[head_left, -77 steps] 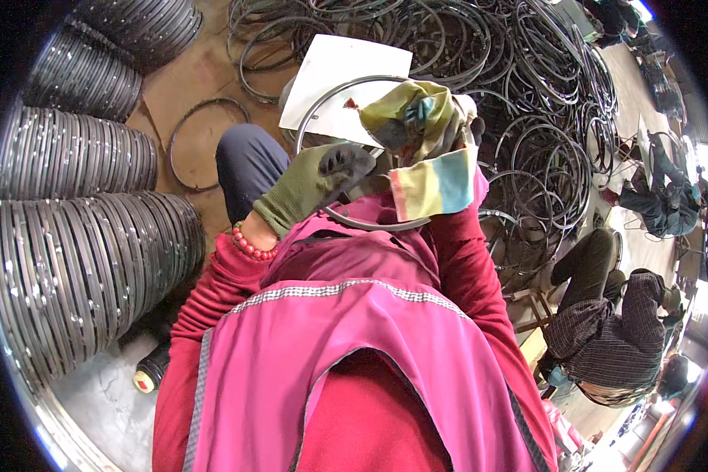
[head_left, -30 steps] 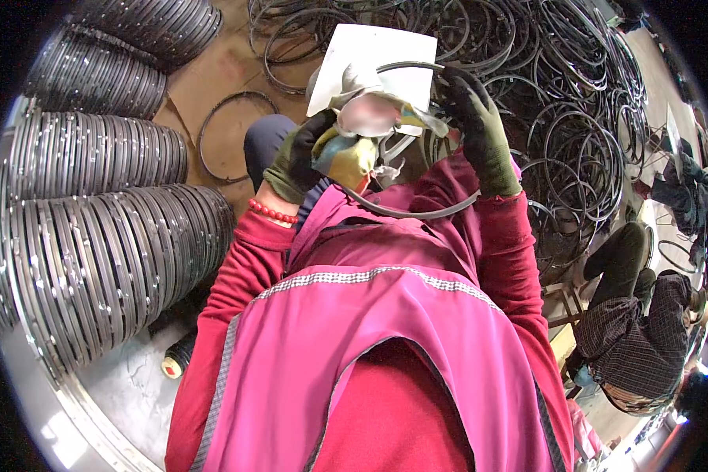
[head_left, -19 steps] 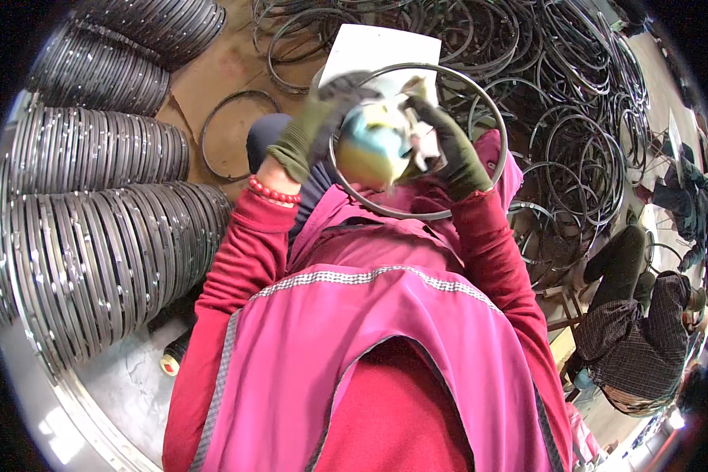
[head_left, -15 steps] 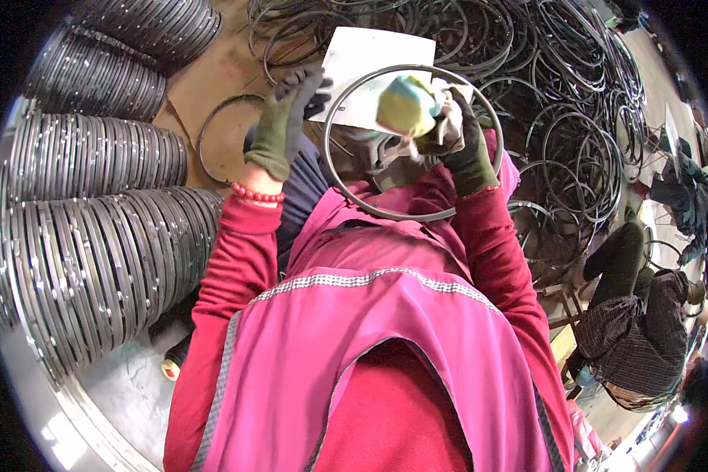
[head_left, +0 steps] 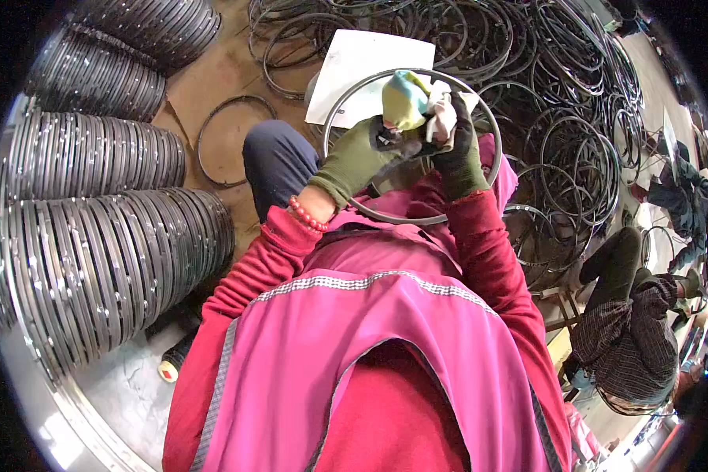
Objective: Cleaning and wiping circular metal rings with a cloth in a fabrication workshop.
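A thin dark-grey hoop (head_left: 393,219) stands in front of me above my lap, framing both hands. My right hand (head_left: 459,161), in an olive glove with dark fingers, is closed on a bunched rag. One part of this rag (head_left: 405,98) is yellow-green and light blue; a pale, pinkish-white piece (head_left: 442,118) lies against the fingers. My left hand (head_left: 362,160), gloved alike, reaches inside the hoop's outline to just below the yellow-green part. Its fingers are curled, and what they grip is hidden.
Tall rows of stacked hoops (head_left: 102,259) stand along my left. A single hoop (head_left: 200,145) lies on brown board ahead. Beyond my hands is a white sheet (head_left: 362,59). Loose hoops (head_left: 574,157) are heaped ahead and right. Another person (head_left: 633,338) sits at the right.
My left hand has moved right and inward from outside the hoop to the rag, its fingers curling. My right hand keeps the rag; the hoop has barely shifted.
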Demonstrator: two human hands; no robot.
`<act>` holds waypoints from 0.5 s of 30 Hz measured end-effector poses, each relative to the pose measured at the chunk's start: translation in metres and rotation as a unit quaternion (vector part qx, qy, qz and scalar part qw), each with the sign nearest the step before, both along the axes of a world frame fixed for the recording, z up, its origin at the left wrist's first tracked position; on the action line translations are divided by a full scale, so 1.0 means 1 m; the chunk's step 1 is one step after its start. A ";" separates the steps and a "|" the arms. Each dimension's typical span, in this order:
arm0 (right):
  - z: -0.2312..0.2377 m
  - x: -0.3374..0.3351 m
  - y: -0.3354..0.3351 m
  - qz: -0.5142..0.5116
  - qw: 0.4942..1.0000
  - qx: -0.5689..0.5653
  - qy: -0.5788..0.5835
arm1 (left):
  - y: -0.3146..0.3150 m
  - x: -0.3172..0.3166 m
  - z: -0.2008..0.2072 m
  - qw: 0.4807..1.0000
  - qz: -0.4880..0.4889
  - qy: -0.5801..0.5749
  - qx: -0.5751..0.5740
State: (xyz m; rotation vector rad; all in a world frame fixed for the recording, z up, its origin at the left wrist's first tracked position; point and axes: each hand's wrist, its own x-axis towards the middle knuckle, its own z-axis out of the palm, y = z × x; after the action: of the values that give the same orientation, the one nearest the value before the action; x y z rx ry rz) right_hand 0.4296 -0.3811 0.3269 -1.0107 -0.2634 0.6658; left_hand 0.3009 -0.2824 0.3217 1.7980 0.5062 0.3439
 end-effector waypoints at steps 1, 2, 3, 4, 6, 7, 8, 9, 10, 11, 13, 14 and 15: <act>-0.003 -0.002 -0.003 -0.014 0.986 -0.058 -0.153 | 0.000 0.002 -0.002 0.999 0.007 0.046 0.029; -0.010 0.004 -0.004 -0.018 0.986 -0.057 -0.154 | 0.000 0.003 -0.001 0.994 0.014 0.092 0.059; -0.019 0.015 -0.005 0.019 0.999 0.045 -0.012 | 0.001 0.001 0.000 0.994 0.011 0.091 0.060; -0.026 0.028 -0.007 0.055 0.979 0.147 0.131 | 0.001 -0.004 0.003 0.992 -0.002 0.097 0.079; -0.030 0.041 -0.010 0.005 0.996 0.028 -0.090 | 0.002 -0.015 0.003 0.990 -0.016 0.104 0.099; -0.033 0.045 -0.013 0.013 0.994 0.003 -0.108 | 0.004 -0.023 -0.003 0.997 -0.033 0.057 0.031; -0.034 0.049 -0.017 0.020 0.992 -0.022 -0.126 | 0.005 -0.029 -0.011 0.998 -0.051 0.008 -0.036; -0.039 0.048 -0.015 -0.014 0.993 -0.016 -0.117 | 0.007 -0.034 -0.025 0.993 -0.028 -0.002 -0.119; -0.045 0.051 -0.016 -0.016 0.993 -0.017 -0.116 | 0.008 -0.036 -0.020 0.992 -0.030 -0.001 -0.120; -0.050 0.055 -0.018 -0.007 0.997 0.007 -0.077 | 0.009 -0.037 -0.010 0.998 -0.015 0.006 -0.062; -0.062 0.060 -0.018 0.001 0.999 0.032 -0.038 | 0.013 -0.035 -0.006 0.999 0.005 0.010 0.046; -0.068 0.062 -0.016 0.024 0.998 0.057 0.004 | 0.012 -0.034 -0.006 0.999 0.004 0.010 0.047; -0.074 0.064 -0.015 0.045 0.995 0.082 0.045 | 0.012 -0.033 -0.007 0.997 0.010 -0.048 0.056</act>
State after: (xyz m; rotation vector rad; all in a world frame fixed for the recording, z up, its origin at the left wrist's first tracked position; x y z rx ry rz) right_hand 0.4935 -0.3963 0.2527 -0.8130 -0.2813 0.7581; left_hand 0.2681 -0.2707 0.3148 1.8751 0.4453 0.4788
